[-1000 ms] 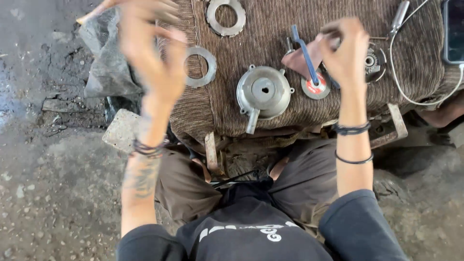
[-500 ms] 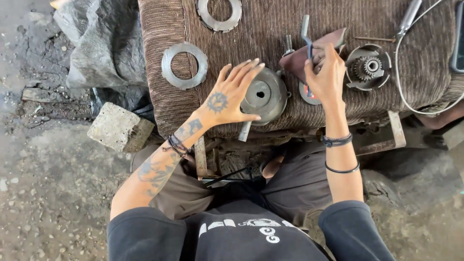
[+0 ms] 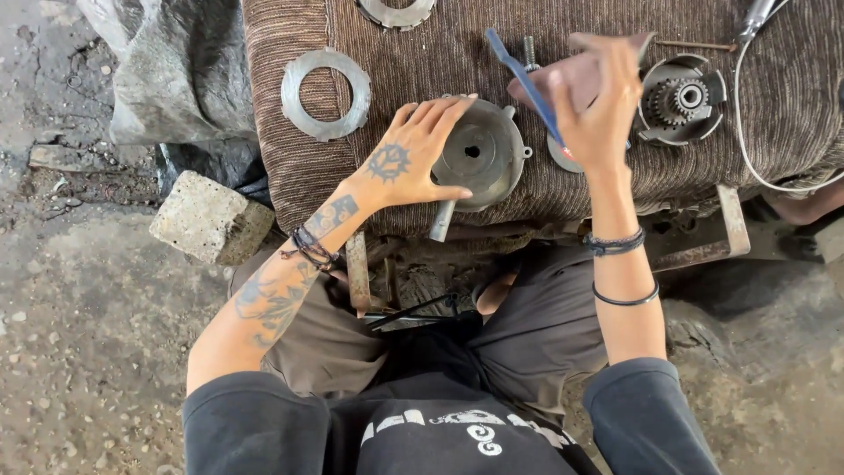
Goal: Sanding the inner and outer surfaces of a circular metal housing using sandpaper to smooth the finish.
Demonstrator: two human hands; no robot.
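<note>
My left hand [image 3: 413,157] rests on the left rim of a round grey metal housing [image 3: 482,154] that lies on a brown ribbed cloth [image 3: 413,62]; its fingers are spread over the part. My right hand [image 3: 598,101] is raised just right of the housing, fingers closed on a reddish-brown rag [image 3: 576,75] and a blue-handled tool [image 3: 526,84]. A small round disc [image 3: 563,158] lies partly hidden under that hand.
A flat metal ring [image 3: 325,93] lies left of the housing, another ring [image 3: 396,10] at the top edge. A toothed gear hub [image 3: 682,98] sits at the right beside a white cable [image 3: 747,132]. A concrete block [image 3: 209,218] and grey sack [image 3: 167,70] stand on the dirt floor.
My left hand came down from the air onto the housing and stays there. My right hand keeps its hold on the rag and tool; the view has shifted closer.
</note>
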